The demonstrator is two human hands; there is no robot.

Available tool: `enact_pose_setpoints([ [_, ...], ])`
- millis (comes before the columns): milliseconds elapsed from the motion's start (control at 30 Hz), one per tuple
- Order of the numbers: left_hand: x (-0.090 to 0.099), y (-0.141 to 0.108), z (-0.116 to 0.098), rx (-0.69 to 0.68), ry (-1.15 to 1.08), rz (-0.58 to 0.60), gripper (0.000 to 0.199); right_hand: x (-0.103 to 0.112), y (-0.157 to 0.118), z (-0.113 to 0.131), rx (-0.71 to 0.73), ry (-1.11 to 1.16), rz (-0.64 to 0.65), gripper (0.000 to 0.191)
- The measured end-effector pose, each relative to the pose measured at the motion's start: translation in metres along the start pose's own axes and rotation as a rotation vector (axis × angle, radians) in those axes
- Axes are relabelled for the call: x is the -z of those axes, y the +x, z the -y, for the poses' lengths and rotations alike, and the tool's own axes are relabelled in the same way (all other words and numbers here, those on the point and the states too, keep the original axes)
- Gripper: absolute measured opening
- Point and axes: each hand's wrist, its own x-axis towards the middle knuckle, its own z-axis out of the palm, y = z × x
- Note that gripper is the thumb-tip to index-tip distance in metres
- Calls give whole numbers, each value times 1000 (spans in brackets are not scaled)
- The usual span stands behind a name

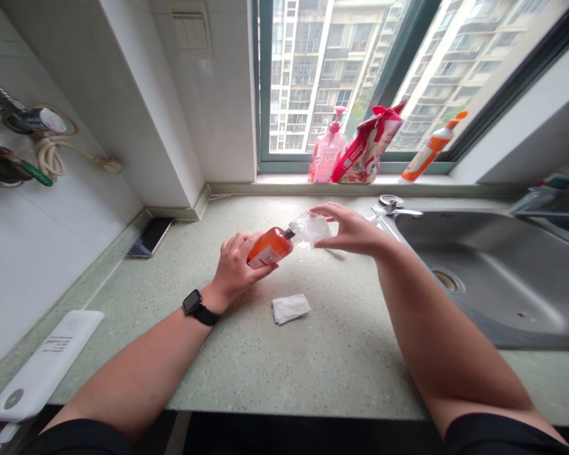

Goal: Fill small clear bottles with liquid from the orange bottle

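Note:
My left hand (239, 259), with a black watch on its wrist, is closed round an orange bottle (269, 248) with a pale label. The bottle is tilted, its dark, uncapped-looking neck pointing right. Against that neck sits the mouth end of a clear plastic container (309, 229), whose exact kind I cannot make out. My right hand (348, 229) grips this container between thumb and fingers from its right side. Below the two, a folded white tissue (290, 308) lies on the speckled green counter (246, 360).
Right of my hands is a steel sink (493, 265) with a faucet (401, 208). A pink pump bottle (327, 155), a red bag (367, 148) and an orange-and-white bottle (429, 151) line the windowsill. At left lie a phone (150, 237) and a white power bank (45, 363).

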Motion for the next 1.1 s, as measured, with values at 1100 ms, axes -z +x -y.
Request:
enact_pose_setpoints([
  [1100, -1, -1, 0, 0, -24, 18, 73, 2, 2, 17, 113, -139, -64, 68],
])
